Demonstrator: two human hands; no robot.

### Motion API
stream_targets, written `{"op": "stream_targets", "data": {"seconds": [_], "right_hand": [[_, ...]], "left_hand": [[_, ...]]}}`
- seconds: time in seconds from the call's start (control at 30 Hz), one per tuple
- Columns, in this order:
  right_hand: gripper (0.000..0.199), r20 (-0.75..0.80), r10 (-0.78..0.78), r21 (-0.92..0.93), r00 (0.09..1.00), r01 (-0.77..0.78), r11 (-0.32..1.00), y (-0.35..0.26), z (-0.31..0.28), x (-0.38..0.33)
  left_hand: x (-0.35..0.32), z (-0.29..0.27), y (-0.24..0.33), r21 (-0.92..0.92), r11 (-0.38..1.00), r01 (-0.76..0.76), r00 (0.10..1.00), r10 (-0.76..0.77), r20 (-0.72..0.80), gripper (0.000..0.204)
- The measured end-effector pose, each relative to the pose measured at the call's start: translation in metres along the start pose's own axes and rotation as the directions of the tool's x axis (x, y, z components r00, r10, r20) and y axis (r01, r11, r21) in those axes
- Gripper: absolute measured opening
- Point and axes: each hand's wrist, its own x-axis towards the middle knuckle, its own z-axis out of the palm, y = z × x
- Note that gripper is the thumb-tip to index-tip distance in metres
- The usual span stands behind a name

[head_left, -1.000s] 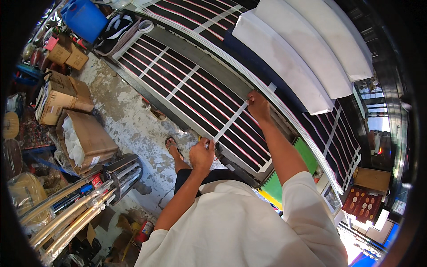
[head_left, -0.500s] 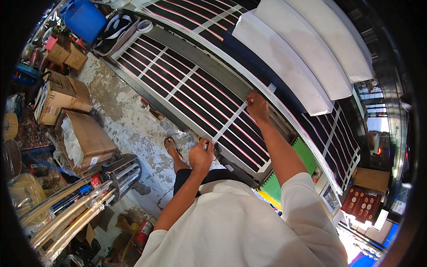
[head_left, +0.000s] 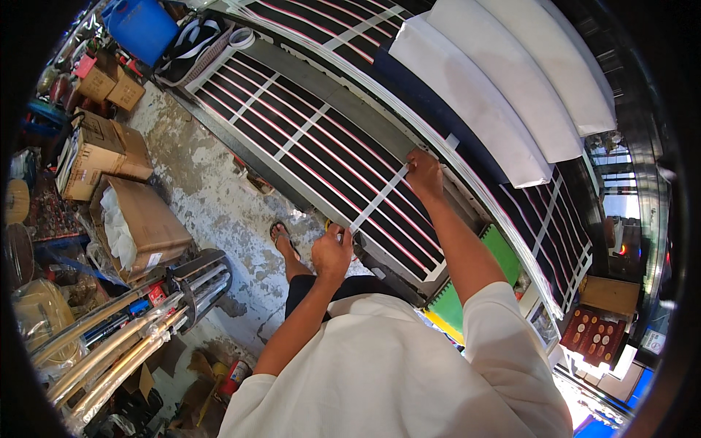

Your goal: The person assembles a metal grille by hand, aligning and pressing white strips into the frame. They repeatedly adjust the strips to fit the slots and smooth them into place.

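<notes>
In the head view, the person stands at a bench (head_left: 310, 82) with a white strip (head_left: 381, 197) stretched crosswise over a black sheet (head_left: 343, 169) that bears long pale and red lines. The left hand (head_left: 332, 252) is clamped on the strip's near end, at the edge of the sheet closest to the body; the right hand (head_left: 425, 174) is clamped on its far end, though the fingertips are too small here to show exactly how they grip. Two similar crossbands lie on the sheet to the left of the strip. At the bench's far left end a white roll (head_left: 242, 39) sits beside a basket (head_left: 201, 62). Beyond the right hand, long white blocks (head_left: 467, 98) rest over another lined sheet (head_left: 544, 226), and a green mat (head_left: 499, 257) shows just beside the right forearm.
</notes>
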Motion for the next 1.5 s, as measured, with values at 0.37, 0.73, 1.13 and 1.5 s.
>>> {"op": "stream_targets", "data": {"seconds": [0.37, 0.73, 1.13, 1.5], "right_hand": [[0.016, 0.020, 0.025, -0.136, 0.999, -0.022, 0.991, -0.010, -0.001, 0.003], [0.025, 0.035, 0.203, -0.269, 0.979, -0.186, 0.945, -0.012, -0.007, 0.015], [0.025, 0.057, 0.235, -0.217, 0.970, -0.218, 0.952, -0.008, -0.006, 0.011], [0.032, -0.009, 0.324, -0.129, 0.946, -0.322, 0.938, -0.007, -0.015, -0.003]], "left_hand": [[-0.001, 0.004, -0.004, -0.030, 0.998, -0.061, 0.997, 0.059, -0.043, 0.026], [-0.003, 0.002, -0.004, -0.061, 0.996, -0.059, 0.998, 0.057, -0.038, 0.027], [-0.002, 0.008, -0.007, -0.032, 0.998, -0.058, 0.997, 0.057, -0.051, 0.028], [-0.003, 0.006, -0.007, -0.051, 0.998, -0.043, 0.997, 0.039, -0.069, 0.027]]}}
